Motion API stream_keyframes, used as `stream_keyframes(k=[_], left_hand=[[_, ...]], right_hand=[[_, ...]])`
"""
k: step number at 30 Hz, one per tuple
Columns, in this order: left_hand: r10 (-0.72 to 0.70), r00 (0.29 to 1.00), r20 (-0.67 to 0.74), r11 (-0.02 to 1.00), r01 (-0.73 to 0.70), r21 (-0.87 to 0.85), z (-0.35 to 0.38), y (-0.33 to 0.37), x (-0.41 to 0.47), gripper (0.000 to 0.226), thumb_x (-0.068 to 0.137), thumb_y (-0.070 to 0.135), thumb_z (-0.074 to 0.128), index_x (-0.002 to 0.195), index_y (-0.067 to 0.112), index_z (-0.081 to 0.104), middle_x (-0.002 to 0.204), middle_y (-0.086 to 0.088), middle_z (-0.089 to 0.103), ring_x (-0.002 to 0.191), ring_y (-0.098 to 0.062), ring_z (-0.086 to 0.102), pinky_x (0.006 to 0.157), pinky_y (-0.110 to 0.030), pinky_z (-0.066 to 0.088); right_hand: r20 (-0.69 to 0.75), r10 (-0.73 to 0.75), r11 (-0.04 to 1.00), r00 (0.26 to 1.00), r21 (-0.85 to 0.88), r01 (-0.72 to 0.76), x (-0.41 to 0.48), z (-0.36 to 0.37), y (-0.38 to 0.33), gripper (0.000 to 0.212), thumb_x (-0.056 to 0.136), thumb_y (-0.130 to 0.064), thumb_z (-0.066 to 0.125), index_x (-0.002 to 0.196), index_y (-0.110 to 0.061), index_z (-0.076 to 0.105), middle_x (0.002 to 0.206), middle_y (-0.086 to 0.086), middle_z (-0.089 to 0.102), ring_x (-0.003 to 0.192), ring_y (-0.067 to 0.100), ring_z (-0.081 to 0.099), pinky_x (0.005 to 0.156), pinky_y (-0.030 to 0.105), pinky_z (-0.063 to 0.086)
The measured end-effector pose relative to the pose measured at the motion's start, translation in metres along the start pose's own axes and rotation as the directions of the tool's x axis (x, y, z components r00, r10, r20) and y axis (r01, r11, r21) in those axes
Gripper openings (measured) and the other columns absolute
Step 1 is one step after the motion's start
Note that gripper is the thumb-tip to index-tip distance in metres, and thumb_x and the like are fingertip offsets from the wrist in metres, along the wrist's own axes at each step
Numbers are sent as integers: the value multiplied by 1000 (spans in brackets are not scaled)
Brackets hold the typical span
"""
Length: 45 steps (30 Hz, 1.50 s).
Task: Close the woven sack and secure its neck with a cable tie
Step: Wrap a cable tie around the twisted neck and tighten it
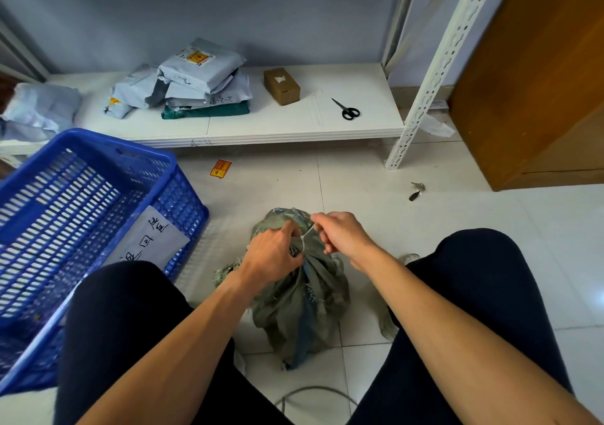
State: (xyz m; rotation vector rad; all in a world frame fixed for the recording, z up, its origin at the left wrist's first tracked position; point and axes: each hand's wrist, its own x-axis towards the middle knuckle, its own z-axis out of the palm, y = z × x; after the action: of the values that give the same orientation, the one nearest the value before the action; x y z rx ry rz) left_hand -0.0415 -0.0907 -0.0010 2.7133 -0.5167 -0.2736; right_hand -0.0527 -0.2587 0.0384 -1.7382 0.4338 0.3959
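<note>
The grey-green woven sack (300, 307) stands on the tiled floor in the lower centre of the frame, between the person's knees, its neck bunched together. The left hand (273, 254) grips the gathered neck with curled fingers. The right hand (343, 235) pinches a thin pale cable tie (309, 233) that runs down against the neck. A blue basket (98, 195) sits at the left. On the low shelf (261, 127) above lie scissors (347, 110), a cardboard box (281, 86) and stacked parcels (202, 78).
</note>
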Motion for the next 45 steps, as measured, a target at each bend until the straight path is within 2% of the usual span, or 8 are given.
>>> stream_keyframes(k=[5,13,18,24,31,35,39,45], left_hand=[[9,999,-33,1000,-9,0,0,3,-2,45,86,38,71,125,23,54,100,5,74,78,-15,69,77,-34,59],[61,990,-128,997,-65,-33,0,1,-2,23,90,41,66,100,20,66,93,3,72,76,-17,66,73,-39,58],[41,984,-173,996,-55,-75,-4,4,2,23,90,32,69,111,23,73,112,-1,63,96,-20,63,89,-41,51],[30,998,-47,996,-33,-83,-12,6,9,14,95,22,61,106,19,69,103,0,72,86,-20,68,79,-38,58],[-104,984,145,983,124,-134,-28,-5,26,11,93,21,59,85,29,58,90,-2,70,85,-26,66,76,-40,56],[-143,972,188,964,179,-197,-34,-11,35,21,96,20,54,80,32,58,88,2,67,81,-19,63,70,-32,47],[-172,973,156,950,206,-234,-34,-16,45,19,96,22,57,79,30,61,84,0,70,80,-21,64,72,-35,54],[-166,982,92,951,184,-249,-42,-26,80,19,94,20,61,77,27,61,82,1,71,80,-20,65,71,-34,54]], right_hand=[[-20,-26,948,999,-317,18,2,9,9,31,100,-34,50,80,-14,64,66,2,63,53,18,58,66,35,53],[17,-19,935,1000,-353,24,0,11,6,30,100,-28,49,89,-10,70,68,3,66,52,15,58,65,34,53],[13,-46,935,999,-352,47,0,11,4,29,97,-27,51,73,-19,64,64,1,65,53,16,59,64,33,53],[5,-83,925,997,-371,79,3,15,5,30,98,-26,53,70,-22,63,63,-2,63,57,15,59,63,34,51],[83,-129,837,988,-526,153,13,23,0,8,97,-25,55,97,-26,63,88,-1,70,73,18,65,70,31,53],[138,-100,745,985,-645,167,17,28,0,25,96,-28,51,117,-22,62,118,7,69,107,30,64,90,43,53],[171,-92,733,981,-655,183,24,28,-3,33,96,-30,48,126,-23,59,125,9,68,112,31,63,93,45,53],[346,-57,571,937,-759,314,46,11,-13,43,97,-28,49,139,-24,47,141,5,56,124,31,56,100,41,49]])
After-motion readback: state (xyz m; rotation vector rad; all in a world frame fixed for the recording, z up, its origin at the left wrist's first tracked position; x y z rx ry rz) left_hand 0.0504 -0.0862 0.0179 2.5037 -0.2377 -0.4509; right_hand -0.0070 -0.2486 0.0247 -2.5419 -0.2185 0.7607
